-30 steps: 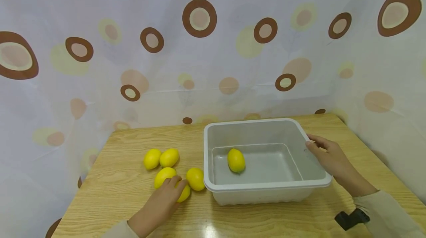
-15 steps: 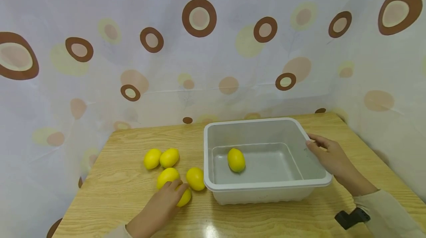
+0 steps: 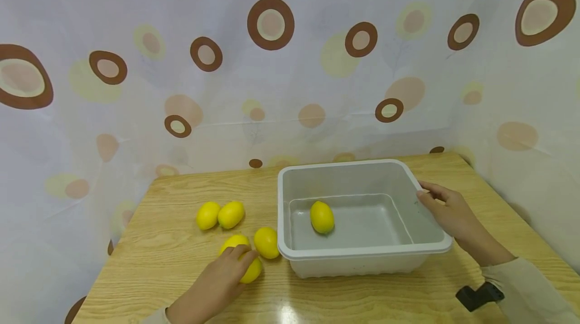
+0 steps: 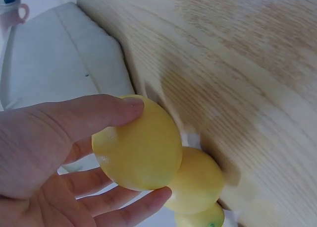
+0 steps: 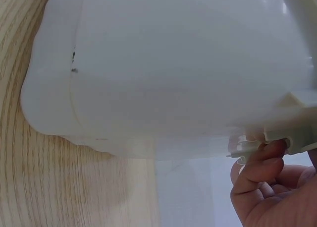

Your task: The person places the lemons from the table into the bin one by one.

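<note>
My left hand [image 3: 219,276] grips a yellow lemon [image 3: 252,270] left of the white plastic tub [image 3: 362,253]. In the left wrist view, the thumb lies over this lemon [image 4: 136,150] and the fingers curl under it. A second lemon [image 3: 235,242] sits right behind it, partly covered by the fingers. Another lemon [image 3: 266,242] rests by the tub's left wall. On the tub's floor lies a single lemon [image 3: 322,217]. My right hand [image 3: 453,218] holds the tub's right rim, thumb on the inner side; in the right wrist view, curled fingers [image 5: 257,180] are under the rim.
Two more lemons [image 3: 208,215] lie side by side farther back on the wooden table [image 3: 158,243]. A patterned curtain [image 3: 312,87] hangs behind the table and along both sides. A black device [image 3: 479,297] is strapped at the right wrist.
My left hand has shifted slightly toward me with its lemon. The lemon behind it has moved a little to the right. My right hand and the tub stay in place.
</note>
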### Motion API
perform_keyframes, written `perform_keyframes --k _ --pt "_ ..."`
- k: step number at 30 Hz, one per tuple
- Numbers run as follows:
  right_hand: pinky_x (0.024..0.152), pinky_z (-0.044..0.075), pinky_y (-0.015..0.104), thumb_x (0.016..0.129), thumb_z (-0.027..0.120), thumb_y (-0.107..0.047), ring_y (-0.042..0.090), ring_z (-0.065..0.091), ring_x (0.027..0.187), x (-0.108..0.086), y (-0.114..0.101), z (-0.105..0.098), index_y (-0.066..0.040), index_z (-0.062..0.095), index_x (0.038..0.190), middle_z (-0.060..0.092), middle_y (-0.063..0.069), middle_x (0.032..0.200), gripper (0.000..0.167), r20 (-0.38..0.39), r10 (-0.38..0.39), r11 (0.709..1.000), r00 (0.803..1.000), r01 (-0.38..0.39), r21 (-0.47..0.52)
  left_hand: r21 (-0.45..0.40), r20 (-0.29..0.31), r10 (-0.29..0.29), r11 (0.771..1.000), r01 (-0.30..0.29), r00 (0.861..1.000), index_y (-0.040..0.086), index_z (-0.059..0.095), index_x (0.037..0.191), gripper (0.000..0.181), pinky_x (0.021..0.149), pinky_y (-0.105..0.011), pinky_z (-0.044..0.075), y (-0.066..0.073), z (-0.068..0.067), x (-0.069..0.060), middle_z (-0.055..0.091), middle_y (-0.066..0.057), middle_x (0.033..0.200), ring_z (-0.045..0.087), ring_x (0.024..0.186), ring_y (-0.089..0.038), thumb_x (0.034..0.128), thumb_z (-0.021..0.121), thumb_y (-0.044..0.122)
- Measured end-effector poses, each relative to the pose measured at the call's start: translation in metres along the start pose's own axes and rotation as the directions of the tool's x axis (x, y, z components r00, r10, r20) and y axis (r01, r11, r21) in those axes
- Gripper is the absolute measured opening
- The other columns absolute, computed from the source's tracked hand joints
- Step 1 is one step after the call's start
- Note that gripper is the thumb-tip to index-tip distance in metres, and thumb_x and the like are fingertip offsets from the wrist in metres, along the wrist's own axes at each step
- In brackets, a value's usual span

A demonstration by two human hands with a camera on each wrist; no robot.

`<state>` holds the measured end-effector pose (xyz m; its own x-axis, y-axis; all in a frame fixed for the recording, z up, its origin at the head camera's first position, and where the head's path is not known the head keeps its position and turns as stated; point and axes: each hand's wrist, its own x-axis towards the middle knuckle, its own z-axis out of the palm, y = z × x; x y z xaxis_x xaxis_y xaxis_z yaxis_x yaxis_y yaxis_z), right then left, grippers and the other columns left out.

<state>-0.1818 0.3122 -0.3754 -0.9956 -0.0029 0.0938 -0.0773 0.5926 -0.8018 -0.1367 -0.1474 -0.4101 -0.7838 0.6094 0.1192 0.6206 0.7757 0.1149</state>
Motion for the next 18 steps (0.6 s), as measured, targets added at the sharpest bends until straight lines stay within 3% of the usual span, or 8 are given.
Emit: perform_keyframes --k 18 --pt "0.061 0.054 0.029 0.103 0.043 -0.031 0.003 0.057 0.077 -0.0003 -0.0002 0.0014 0.008 0.035 0.143 0.057 0.018 0.105 0.056 0.007 0.022 1.0 1.0 -0.022 0.014 -0.034 0.047 -0.006 0.999 0.008 0.999 0.008 0.055 0.125 0.063 0.075 -0.039 0.055 0.0005 -0.007 -0.0009 0.056 -0.014 0.12 0.058 0.102 -0.03 0.0688 0.084 0.005"
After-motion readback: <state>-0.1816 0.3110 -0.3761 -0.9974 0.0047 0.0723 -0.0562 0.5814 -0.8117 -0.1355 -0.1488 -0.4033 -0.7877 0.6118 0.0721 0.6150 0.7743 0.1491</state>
